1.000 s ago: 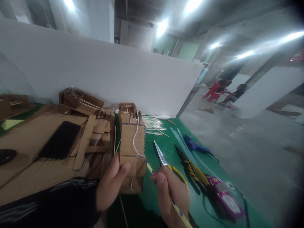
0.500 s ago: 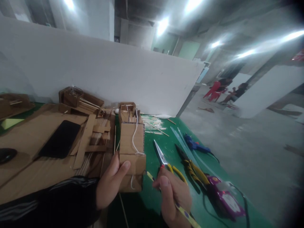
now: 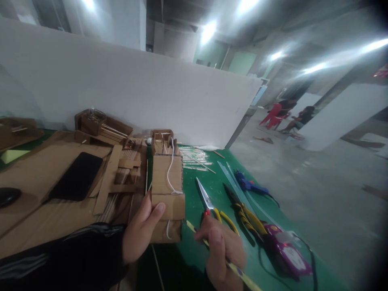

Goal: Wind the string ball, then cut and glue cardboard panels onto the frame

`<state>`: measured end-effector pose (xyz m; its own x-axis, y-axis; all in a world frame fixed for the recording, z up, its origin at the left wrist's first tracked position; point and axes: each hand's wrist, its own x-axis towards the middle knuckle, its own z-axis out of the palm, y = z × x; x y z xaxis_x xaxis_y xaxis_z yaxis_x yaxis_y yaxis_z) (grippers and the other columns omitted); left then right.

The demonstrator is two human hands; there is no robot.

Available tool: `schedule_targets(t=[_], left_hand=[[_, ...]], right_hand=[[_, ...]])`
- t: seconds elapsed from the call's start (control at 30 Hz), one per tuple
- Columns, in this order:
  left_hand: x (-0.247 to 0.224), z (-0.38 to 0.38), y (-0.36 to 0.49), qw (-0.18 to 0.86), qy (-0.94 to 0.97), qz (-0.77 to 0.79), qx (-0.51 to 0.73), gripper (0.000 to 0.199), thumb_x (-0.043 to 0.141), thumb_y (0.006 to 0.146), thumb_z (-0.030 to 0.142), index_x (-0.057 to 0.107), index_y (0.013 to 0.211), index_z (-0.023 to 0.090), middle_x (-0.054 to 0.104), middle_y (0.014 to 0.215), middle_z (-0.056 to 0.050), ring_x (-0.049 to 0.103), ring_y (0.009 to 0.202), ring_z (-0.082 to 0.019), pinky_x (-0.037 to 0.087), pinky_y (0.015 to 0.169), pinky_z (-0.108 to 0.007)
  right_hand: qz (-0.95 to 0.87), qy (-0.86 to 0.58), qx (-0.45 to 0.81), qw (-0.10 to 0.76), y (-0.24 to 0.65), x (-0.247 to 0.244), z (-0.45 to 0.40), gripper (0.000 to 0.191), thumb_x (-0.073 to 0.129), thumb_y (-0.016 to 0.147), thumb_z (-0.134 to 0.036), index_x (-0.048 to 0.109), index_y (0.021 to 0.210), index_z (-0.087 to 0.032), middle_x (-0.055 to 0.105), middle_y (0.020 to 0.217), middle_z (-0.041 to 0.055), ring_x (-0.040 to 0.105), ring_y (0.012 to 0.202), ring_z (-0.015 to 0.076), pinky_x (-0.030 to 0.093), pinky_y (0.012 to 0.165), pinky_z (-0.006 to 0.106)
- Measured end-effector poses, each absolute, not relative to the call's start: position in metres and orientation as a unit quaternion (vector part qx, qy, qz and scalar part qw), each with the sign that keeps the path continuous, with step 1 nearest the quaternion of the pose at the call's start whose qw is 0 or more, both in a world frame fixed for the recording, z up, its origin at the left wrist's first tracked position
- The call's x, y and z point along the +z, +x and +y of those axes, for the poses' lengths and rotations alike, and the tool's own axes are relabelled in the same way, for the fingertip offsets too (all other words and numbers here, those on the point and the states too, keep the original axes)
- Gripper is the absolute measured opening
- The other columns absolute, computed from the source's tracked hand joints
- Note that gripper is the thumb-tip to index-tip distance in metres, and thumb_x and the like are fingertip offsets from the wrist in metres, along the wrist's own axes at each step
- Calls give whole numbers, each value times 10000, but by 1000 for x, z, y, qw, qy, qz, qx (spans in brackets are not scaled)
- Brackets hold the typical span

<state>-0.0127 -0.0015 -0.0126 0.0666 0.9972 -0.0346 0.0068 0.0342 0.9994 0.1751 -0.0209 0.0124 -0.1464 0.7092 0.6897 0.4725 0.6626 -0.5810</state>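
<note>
My left hand (image 3: pixel 144 226) grips a cardboard box model (image 3: pixel 167 173) by its near left part, thumb lying on top. A white string (image 3: pixel 170 171) runs along the model's upper face, and a short loop of it hangs at the near end. In my right hand (image 3: pixel 222 250) is a slim yellow pencil (image 3: pixel 242 275) with dark spots, its tip close to the model's right side. Whether the tip touches the cardboard I cannot tell. Just beyond my right hand lie scissors (image 3: pixel 207 198) with yellow and red handles, partly covered by the fingers.
Pliers (image 3: pixel 247 218), a blue glue gun (image 3: pixel 250 184), clear glue sticks (image 3: pixel 232 180) and a purple device (image 3: pixel 286 252) lie on the green table (image 3: pixel 194 190). Thin wooden sticks (image 3: pixel 197 159) are behind. Leftward are a phone (image 3: pixel 77 176), cardboard strips (image 3: pixel 107 182) and another cardboard model (image 3: pixel 101 129). A white partition (image 3: pixel 130 89) stands behind.
The cardboard model and my left hand have shifted very slightly left and away. My right hand stays almost in place, with the pencil tilted a little differently.
</note>
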Motion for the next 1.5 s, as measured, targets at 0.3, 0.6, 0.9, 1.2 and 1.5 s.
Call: schedule_targets(t=[0.3,0.6,0.9,1.2,1.5], left_hand=[[-12,-1,-12,518,513,499,470,626,455,940,523,274,1478,261,505,1431,-75,410,1347,-273,241,1157,-414],[-13,-1,-12,521,509,495,473,617,462,935,526,306,1467,254,496,1445,-73,388,1372,-271,247,1164,-401],[-11,-2,-11,520,507,498,474,605,468,938,510,312,1469,266,486,1458,-81,390,1373,-278,232,1171,-438],[-11,-3,-12,521,511,495,472,614,456,942,518,291,1474,262,499,1443,-77,395,1364,-273,219,1174,-420],[-12,-3,-11,514,515,502,468,607,453,945,516,303,1471,253,480,1462,-83,385,1375,-272,203,1183,-424]], right_hand=[[-756,-386,98,519,176,5,-18,418,347,1002,-195,585,659,-178,522,563,-8,509,503,100,348,505,247],[-754,-399,83,515,174,6,-18,421,344,1004,-193,585,660,-183,533,566,-10,519,503,99,356,507,243],[-746,-389,89,533,174,9,-21,425,327,1013,-207,571,665,-184,554,581,-3,528,514,107,376,514,247],[-751,-416,93,504,176,4,-19,430,343,1010,-216,604,672,-175,541,578,0,529,520,108,365,515,254],[-738,-437,77,508,172,9,-20,441,332,1014,-245,591,662,-188,548,574,0,543,530,113,379,522,250]])
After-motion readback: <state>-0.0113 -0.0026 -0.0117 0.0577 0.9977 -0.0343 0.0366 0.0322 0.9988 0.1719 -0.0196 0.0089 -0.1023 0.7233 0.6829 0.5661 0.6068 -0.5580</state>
